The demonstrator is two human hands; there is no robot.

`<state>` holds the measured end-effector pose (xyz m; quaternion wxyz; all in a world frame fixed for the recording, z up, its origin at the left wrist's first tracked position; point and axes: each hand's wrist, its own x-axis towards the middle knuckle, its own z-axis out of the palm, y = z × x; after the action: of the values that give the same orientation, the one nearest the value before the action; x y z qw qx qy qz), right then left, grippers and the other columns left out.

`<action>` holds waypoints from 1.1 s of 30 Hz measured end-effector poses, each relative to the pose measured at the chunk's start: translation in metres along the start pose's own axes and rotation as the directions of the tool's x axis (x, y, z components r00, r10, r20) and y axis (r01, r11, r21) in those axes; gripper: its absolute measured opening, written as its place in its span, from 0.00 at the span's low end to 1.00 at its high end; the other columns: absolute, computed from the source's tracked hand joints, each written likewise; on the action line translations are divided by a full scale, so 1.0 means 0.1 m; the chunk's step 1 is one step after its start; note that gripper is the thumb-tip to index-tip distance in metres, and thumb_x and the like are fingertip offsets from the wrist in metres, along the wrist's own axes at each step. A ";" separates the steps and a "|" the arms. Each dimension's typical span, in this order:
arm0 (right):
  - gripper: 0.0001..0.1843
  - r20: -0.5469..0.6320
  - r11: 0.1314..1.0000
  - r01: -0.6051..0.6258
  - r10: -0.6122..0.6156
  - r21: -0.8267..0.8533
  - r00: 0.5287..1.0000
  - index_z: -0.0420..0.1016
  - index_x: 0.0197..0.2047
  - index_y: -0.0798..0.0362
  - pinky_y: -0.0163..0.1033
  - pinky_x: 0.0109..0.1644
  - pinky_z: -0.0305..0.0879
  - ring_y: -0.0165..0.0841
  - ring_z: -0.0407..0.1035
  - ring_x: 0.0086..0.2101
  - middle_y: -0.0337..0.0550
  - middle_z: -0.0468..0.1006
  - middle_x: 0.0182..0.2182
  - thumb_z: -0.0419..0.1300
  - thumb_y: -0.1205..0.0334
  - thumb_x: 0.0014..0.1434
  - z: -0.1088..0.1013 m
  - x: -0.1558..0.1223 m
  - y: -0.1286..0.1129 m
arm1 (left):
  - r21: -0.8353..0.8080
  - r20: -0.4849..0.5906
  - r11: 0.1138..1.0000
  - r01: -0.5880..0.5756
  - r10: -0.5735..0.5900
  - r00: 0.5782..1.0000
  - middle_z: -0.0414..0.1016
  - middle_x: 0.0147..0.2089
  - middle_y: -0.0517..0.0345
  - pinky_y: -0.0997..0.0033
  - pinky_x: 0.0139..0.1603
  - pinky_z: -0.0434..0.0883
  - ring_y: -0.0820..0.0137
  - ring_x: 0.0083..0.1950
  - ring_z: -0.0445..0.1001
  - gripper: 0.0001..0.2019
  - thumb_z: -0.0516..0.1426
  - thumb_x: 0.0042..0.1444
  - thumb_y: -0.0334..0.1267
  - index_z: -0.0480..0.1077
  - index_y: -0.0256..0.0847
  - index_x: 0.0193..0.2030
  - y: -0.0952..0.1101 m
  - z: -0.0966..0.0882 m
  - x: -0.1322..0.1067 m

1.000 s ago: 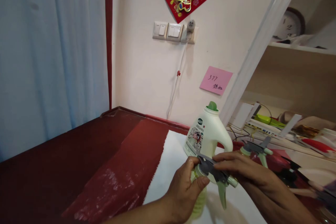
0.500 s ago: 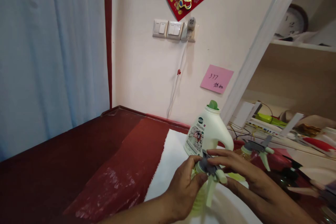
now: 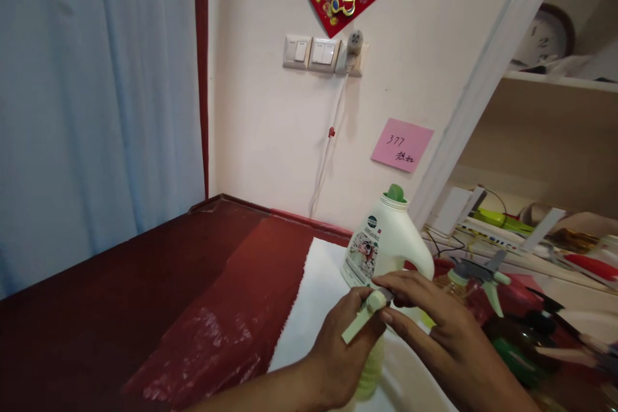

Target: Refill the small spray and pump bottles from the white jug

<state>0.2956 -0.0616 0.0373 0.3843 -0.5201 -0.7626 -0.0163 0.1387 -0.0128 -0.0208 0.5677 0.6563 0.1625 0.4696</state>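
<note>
Item: spray bottle [image 3: 371, 360], light, slick plastic, upright between your hands on the counter [image 3: 193, 283]; your left hand [image 3: 345, 351] grips its neck, your right hand [image 3: 434, 328] pinches the trigger head [image 3: 367, 317], best held at that stiff collar.

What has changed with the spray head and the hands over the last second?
The grey and pale green trigger spray head has turned on the yellowish spray bottle: its trigger pointed down-right, now down-left. The right hand shifted its grip on the head. The left hand still holds the bottle neck; the white detergent jug has not moved.
</note>
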 end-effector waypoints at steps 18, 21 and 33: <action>0.15 0.088 0.992 -0.095 0.102 -0.081 0.991 0.73 0.56 0.36 0.38 0.48 0.75 0.34 0.77 0.47 0.38 0.79 0.50 0.56 0.51 0.67 0.04 -0.07 0.11 | -0.081 0.049 0.996 0.024 -0.020 0.999 0.77 0.59 0.48 0.56 0.66 0.66 0.59 0.60 0.73 0.15 0.55 0.66 0.42 0.73 0.41 0.56 0.04 -0.02 -0.01; 0.15 0.098 0.991 -0.119 0.125 -0.067 0.987 0.73 0.56 0.37 0.39 0.49 0.75 0.34 0.77 0.46 0.38 0.79 0.49 0.56 0.50 0.67 0.02 -0.07 0.10 | -0.051 0.044 0.999 -0.009 0.011 0.999 0.77 0.59 0.48 0.57 0.65 0.68 0.58 0.61 0.73 0.16 0.56 0.65 0.43 0.74 0.42 0.57 0.04 -0.03 -0.01; 0.17 0.141 0.985 -0.157 0.166 -0.070 0.976 0.73 0.56 0.40 0.41 0.50 0.74 0.36 0.75 0.48 0.41 0.78 0.47 0.54 0.48 0.68 0.05 -0.08 0.10 | 0.047 0.084 0.998 -0.049 0.045 0.995 0.75 0.62 0.54 0.60 0.68 0.63 0.61 0.64 0.70 0.18 0.51 0.70 0.40 0.69 0.44 0.63 0.04 -0.07 -0.02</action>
<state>0.3024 -0.0610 0.0251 0.3121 -0.5913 -0.7430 0.0307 0.1312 -0.0114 -0.0187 0.5463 0.6928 0.1347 0.4510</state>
